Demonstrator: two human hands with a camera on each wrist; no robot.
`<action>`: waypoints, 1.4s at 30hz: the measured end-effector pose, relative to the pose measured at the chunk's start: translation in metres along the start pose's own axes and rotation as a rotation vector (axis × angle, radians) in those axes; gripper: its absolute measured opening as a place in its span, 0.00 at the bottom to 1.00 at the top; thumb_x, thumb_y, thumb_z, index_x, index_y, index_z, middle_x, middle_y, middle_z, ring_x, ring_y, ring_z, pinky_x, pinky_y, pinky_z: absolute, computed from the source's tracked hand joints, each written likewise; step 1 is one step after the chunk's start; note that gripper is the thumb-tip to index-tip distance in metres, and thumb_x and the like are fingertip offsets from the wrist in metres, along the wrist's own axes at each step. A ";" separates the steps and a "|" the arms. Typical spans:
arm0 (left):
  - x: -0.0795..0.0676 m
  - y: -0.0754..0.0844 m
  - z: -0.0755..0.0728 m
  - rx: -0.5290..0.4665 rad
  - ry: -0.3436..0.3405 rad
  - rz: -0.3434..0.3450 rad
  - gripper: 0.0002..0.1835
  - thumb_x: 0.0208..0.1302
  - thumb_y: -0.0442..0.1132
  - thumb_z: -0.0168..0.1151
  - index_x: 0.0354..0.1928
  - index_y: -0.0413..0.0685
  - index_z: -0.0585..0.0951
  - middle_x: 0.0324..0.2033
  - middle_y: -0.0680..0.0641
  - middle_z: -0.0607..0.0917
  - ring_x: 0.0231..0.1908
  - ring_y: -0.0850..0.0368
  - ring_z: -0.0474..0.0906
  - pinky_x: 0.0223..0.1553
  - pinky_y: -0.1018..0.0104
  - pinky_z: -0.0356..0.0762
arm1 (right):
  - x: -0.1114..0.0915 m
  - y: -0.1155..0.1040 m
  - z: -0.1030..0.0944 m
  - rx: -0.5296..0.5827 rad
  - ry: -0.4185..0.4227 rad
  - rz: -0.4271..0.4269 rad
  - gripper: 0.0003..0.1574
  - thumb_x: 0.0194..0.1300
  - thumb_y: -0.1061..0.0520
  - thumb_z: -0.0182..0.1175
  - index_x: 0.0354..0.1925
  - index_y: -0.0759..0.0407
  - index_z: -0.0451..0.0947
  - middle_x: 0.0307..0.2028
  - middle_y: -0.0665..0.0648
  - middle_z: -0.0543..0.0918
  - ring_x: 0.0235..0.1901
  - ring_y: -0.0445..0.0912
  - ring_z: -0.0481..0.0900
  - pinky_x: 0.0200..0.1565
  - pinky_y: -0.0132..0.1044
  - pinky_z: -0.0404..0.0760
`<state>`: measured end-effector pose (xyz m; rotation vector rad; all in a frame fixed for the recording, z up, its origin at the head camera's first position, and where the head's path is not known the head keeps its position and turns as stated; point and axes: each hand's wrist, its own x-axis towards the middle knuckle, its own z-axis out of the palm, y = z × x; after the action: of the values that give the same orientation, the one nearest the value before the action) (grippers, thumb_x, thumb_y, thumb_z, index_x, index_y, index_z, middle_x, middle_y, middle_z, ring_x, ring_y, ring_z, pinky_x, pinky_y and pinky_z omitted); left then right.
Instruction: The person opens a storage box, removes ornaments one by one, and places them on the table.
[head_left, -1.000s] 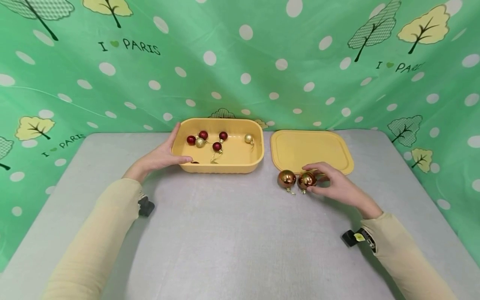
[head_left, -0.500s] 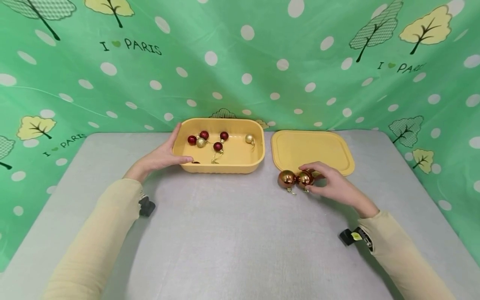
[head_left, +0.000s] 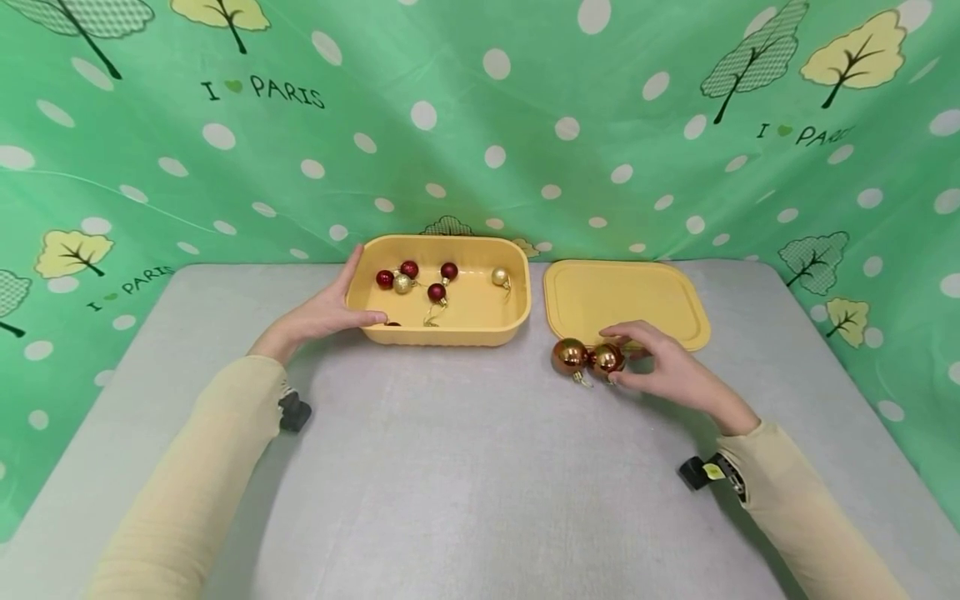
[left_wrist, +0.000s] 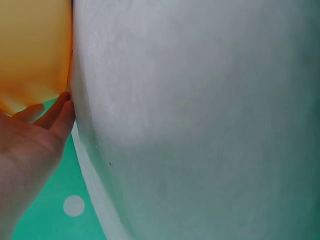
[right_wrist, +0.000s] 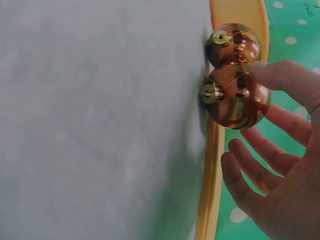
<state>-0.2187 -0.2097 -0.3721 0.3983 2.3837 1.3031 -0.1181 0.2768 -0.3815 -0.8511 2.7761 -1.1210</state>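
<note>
My left hand (head_left: 318,317) grips the left end of a yellow plastic box (head_left: 442,337), its thumb over the near rim. Several small dark red and gold bauble ornaments, such as a red bauble (head_left: 437,292) and a gold bauble (head_left: 500,277), lie inside; one near the thumb is mostly hidden by the front wall. On the right, my right hand (head_left: 667,367) holds a shiny copper bauble (right_wrist: 232,97) between thumb and fingers. A second copper bauble (head_left: 570,357) sits against it on the left, both with gold caps turned toward me.
A flat yellow lid (head_left: 626,300) lies right of the box, its near edge just behind the copper baubles. The grey tabletop (head_left: 465,467) stretches in front. A green dotted cloth (head_left: 480,108) hangs behind the table.
My right hand has shifted slightly left with its copper bauble, closing the gap to the second one, which has also moved a little left. The left hand and box stay still.
</note>
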 end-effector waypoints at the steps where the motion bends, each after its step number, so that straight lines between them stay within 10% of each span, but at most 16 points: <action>1: 0.000 0.000 0.000 0.002 0.000 0.002 0.65 0.57 0.44 0.70 0.73 0.66 0.24 0.73 0.48 0.25 0.72 0.42 0.27 0.68 0.40 0.32 | 0.000 0.000 -0.001 -0.004 0.000 0.001 0.35 0.53 0.67 0.70 0.59 0.65 0.72 0.54 0.62 0.76 0.49 0.53 0.75 0.45 0.54 0.78; 42: 0.003 -0.005 -0.002 -0.031 -0.007 0.007 0.65 0.57 0.41 0.70 0.73 0.65 0.22 0.73 0.43 0.26 0.72 0.41 0.29 0.69 0.45 0.33 | 0.112 -0.050 0.026 0.158 0.046 -0.098 0.24 0.61 0.68 0.62 0.57 0.69 0.74 0.54 0.63 0.76 0.53 0.58 0.74 0.53 0.49 0.76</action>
<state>-0.2227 -0.2131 -0.3760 0.4018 2.3560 1.3375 -0.1836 0.1751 -0.3486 -0.9632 2.6627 -1.3710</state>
